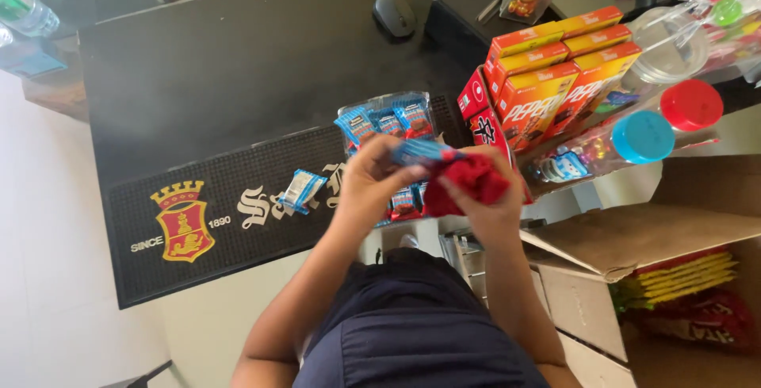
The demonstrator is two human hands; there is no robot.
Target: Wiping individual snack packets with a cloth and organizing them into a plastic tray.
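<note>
My left hand (366, 182) and my right hand (485, 198) meet over the counter edge. Together they hold a red crumpled snack bag (474, 178), with a small blue wrapped pack (420, 150) pinched at its top by my left fingers. Just behind my hands lies a clear bag of several blue and red small packs (384, 118). One loose blue pack (301, 190) lies on the black rubber bar mat (198, 221) to the left of my left hand.
Orange snack boxes (555, 79) are stacked at the right, beside clear jars with a blue lid (642, 136) and a red lid (691, 104). An open cardboard box (634, 237) with yellow and red packets stands lower right. A computer mouse (394, 12) sits on the dark counter.
</note>
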